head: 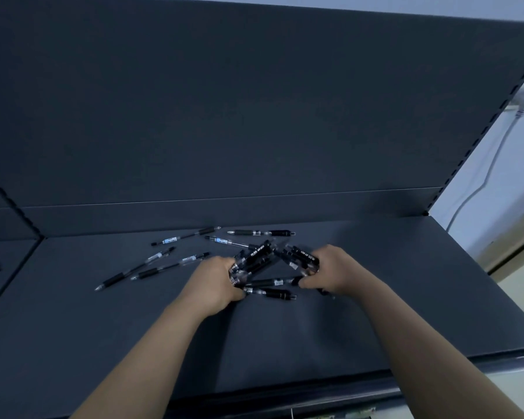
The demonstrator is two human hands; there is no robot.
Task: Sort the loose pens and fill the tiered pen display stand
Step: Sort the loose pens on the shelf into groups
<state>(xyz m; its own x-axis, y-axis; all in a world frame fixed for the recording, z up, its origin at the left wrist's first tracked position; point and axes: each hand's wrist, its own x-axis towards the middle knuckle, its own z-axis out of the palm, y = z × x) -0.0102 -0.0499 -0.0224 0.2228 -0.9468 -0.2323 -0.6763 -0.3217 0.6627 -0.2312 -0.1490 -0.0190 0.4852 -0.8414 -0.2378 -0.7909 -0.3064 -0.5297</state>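
On a dark grey shelf (pixel 285 328) lie several black pens. My left hand (pixel 217 281) grips a bundle of black pens (pixel 254 257) that points up and right. My right hand (pixel 330 272) grips another bundle of black pens (pixel 300 257) that points up and left; the two bundles nearly meet at their tips. Two pens (pixel 270 293) lie flat between my hands. Thin clear-barrelled pens (pixel 152 269) are scattered to the left, and more pens (pixel 260 233) lie near the back wall. No display stand is in view.
A tall dark back panel (pixel 254 101) rises behind the shelf. The shelf's front lip (pixel 436 361) runs along the bottom right. A slotted upright (pixel 484 131) and a white cable (pixel 478 189) stand at the right. Another shelf bay (pixel 0 267) adjoins on the left.
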